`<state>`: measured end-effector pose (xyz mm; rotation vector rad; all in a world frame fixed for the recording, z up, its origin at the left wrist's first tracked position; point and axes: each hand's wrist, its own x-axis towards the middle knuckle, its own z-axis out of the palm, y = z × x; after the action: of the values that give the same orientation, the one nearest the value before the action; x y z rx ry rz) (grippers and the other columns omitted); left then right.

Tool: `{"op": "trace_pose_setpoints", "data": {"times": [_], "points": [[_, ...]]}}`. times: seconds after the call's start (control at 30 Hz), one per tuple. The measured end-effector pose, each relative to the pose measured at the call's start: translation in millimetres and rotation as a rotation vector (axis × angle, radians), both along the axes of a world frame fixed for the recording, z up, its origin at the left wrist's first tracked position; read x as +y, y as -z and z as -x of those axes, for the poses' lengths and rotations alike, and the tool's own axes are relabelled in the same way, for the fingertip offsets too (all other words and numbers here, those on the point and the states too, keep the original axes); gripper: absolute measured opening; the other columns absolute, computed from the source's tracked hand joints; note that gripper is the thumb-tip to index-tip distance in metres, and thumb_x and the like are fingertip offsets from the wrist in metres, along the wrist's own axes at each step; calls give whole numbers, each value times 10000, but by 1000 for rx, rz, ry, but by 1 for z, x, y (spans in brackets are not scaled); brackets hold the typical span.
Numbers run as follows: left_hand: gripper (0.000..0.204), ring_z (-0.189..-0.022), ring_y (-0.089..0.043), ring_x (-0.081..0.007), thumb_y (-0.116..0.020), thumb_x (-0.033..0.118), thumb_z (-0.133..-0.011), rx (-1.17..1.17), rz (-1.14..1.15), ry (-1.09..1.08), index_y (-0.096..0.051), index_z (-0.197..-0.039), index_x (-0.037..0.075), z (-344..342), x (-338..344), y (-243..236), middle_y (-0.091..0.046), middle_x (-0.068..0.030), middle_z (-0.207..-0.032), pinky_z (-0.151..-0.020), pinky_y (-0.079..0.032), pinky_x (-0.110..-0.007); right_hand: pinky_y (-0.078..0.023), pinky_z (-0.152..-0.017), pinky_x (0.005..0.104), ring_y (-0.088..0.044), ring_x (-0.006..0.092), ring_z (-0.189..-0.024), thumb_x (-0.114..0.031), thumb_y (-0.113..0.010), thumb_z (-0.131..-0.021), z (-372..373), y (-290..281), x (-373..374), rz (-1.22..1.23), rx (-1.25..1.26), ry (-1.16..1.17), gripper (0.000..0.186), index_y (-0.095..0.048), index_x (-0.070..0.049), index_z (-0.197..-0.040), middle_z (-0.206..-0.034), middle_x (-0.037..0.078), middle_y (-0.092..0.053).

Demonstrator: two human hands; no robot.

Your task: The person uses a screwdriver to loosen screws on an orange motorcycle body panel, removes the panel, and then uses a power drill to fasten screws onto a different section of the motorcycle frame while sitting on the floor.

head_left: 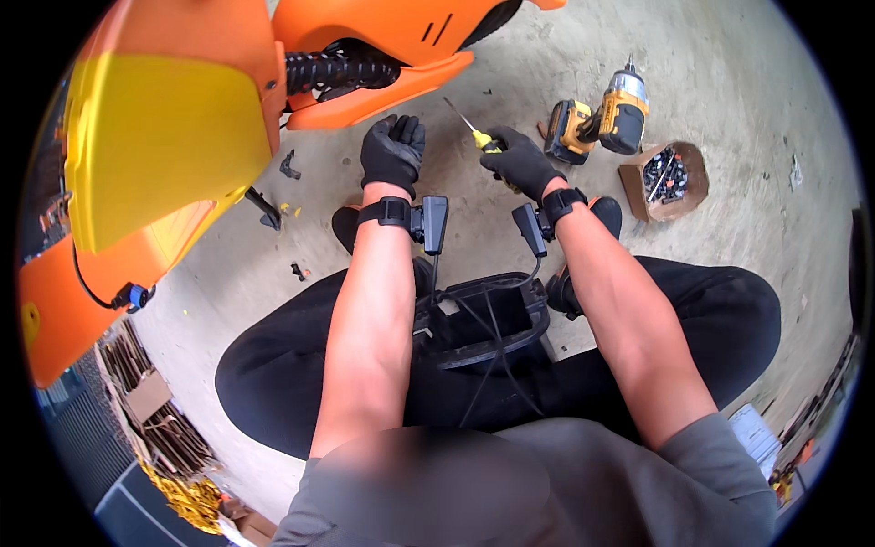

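Observation:
My right hand (519, 159), in a black glove, grips a screwdriver (483, 140) with a yellow handle, its metal shaft pointing up and left. My left hand (392, 150), also gloved, is just below the orange lower panel (378, 98) of a vehicle, its fingers curled; whether anything is inside them is hidden. Above it, a black coiled spring (333, 69) shows between the orange panels. A yellow panel (164, 137) fills the upper left. Across my lap, between my forearms, lies a black plastic housing (492, 346) with cables.
A yellow-and-black cordless drill (620, 118) stands right of my right hand, near a cardboard box (661, 205) of small hardware. Small dark parts (290, 166) lie on the concrete floor (729, 137). Stacked cardboard (146, 397) sits at lower left, by yellow crumpled material (182, 492).

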<state>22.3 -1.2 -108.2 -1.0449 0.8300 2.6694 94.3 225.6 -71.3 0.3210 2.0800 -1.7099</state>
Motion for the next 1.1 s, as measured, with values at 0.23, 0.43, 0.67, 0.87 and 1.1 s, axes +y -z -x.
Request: {"op": "trace_pose_setpoints", "data": {"times": [0.23,0.43,0.67,0.87,1.1], "points": [[448,-1252,-348,-306,-640,266,-855,183,-62,2,-473,-1251,139,3,10,-45,-411,-119,-1293,-1009,-334,-474,-507,-544,280,-553,144,-578,-103,-619,-801,11,1,10,331,-111,439,138,-557,-56,-915,-719,33,-546],[561,-1199,-390,-298,-686,406,-814,142,46,46,-455,-1271,175,-2,8,-54,-430,-95,-1271,-974,-366,-470,-503,-809,439,-537,271,-982,-203,-569,-891,85,-1,-4,726,71,513,405,-444,-103,-1262,-1156,70,-499],[574,-1085,-482,-283,-674,464,-804,36,139,116,-462,-1227,140,3,3,-50,-503,-119,-1179,-914,-416,-452,-489,-756,393,-562,212,-877,-286,-567,-894,126,33,-25,1035,-19,544,291,-536,-120,-1130,-964,62,-576],[641,-1073,-515,-338,-635,525,-803,33,105,148,-471,-1226,72,1,9,-54,-507,-201,-1178,-918,-445,-461,-492,-719,348,-579,197,-827,-193,-593,-863,124,31,-30,760,269,422,269,-541,-100,-1110,-938,61,-601],[576,-1061,-531,-330,-649,507,-799,19,20,160,-528,-1138,58,-10,3,-31,-555,-169,-1115,-910,-445,-471,-482,-723,354,-563,183,-817,-234,-599,-882,124,53,-31,1059,34,642,300,-531,-65,-1120,-921,44,-590]]}}
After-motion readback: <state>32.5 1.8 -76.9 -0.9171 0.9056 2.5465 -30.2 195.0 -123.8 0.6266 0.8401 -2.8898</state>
